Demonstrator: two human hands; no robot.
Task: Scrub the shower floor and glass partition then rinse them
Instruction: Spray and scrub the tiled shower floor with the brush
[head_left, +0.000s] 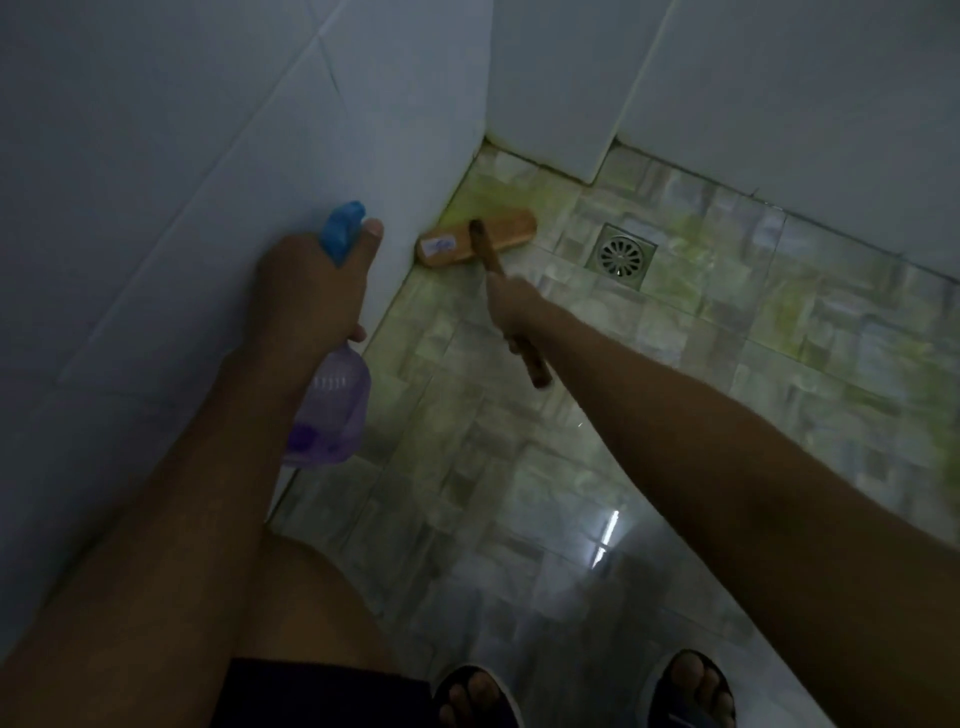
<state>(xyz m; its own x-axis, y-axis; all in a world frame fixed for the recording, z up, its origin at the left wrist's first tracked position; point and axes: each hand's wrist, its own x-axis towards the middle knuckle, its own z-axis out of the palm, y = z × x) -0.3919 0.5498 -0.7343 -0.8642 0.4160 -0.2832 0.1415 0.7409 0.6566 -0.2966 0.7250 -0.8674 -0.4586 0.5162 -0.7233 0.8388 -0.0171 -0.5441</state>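
My right hand (511, 309) grips the wooden handle of a scrubbing brush (475, 236). The brush head lies flat on the shower floor (519, 441), pressed into the corner by the left wall. Yellow-green stain shows on the floor tiles around it. My left hand (306, 291) holds a clear purple spray bottle (332, 415) with a blue trigger head, raised close to the left wall. The bottle has a little purple liquid at its bottom.
A round metal floor drain (621, 254) sits just right of the brush. White tiled walls (182, 182) close in at left and back. My two feet in dark sandals (691, 691) stand at the bottom edge, on wet shiny floor.
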